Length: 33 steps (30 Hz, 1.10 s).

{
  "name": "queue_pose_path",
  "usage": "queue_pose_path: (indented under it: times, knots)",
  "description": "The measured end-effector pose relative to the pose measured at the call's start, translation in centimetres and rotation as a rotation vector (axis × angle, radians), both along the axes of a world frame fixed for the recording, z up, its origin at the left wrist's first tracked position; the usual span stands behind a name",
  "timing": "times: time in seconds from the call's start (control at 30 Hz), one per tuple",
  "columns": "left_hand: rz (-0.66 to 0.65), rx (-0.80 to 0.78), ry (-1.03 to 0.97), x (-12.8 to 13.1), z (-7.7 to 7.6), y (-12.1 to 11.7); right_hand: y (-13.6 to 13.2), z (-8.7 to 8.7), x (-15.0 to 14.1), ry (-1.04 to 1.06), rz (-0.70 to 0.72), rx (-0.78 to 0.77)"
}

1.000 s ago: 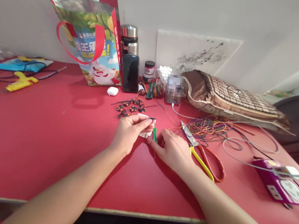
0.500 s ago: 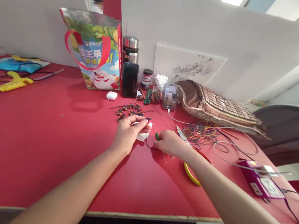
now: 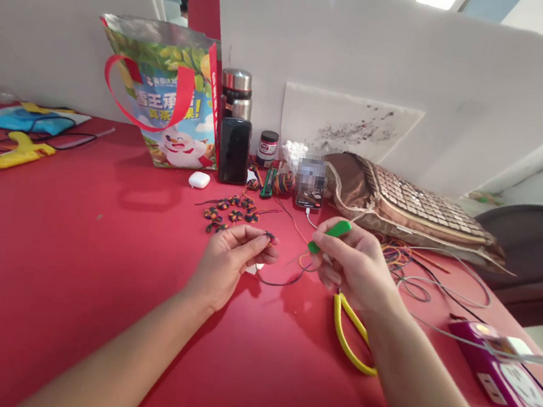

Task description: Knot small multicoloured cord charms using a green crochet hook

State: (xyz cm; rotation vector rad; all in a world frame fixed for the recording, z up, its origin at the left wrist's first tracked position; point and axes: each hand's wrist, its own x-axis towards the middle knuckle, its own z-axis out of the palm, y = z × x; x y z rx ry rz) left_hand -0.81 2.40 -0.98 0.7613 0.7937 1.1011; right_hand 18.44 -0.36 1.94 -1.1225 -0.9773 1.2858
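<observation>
My left hand point(image 3: 230, 262) is raised a little above the red table point(image 3: 67, 255) and pinches a small dark knotted piece at one end of a thin cord point(image 3: 286, 279). My right hand point(image 3: 356, 269) is closed round a green-handled tool point(image 3: 330, 234), whose tip points at the cord between both hands. The cord sags in a loop between them. A small white card point(image 3: 253, 268) lies under my left fingers. Several finished multicoloured knots point(image 3: 230, 211) lie on the table just beyond my left hand.
Yellow-handled scissors point(image 3: 351, 333) lie under my right wrist. A tangle of coloured cords point(image 3: 403, 256), a purple power strip point(image 3: 505, 371), a phone point(image 3: 310, 183), a white earbud case point(image 3: 198, 180), a printed bag point(image 3: 165, 97) and a brown cushion point(image 3: 413, 203) stand around. A yellow glue gun point(image 3: 19, 151) lies far left.
Both hands have lifted off the table. My right hand has picked up the green-handled tool and raised it, and the cord now hangs between the two hands.
</observation>
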Motion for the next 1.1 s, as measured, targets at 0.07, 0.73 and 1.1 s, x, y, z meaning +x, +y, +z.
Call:
queue_pose_path:
  times: [0.07,0.73,1.1]
  knots:
    - [-0.018,-0.009,0.001,0.0,-0.2,0.0,0.0,-1.3,-0.5,0.062,-0.049,0.027]
    - [0.039,-0.081,-0.022,-0.2,-0.5,0.6,-0.4,-3.2,-0.4,0.219,-0.013,0.150]
    - [0.070,-0.106,0.012,0.0,-0.2,0.2,-1.5,-3.6,-1.0,0.062,-0.079,0.266]
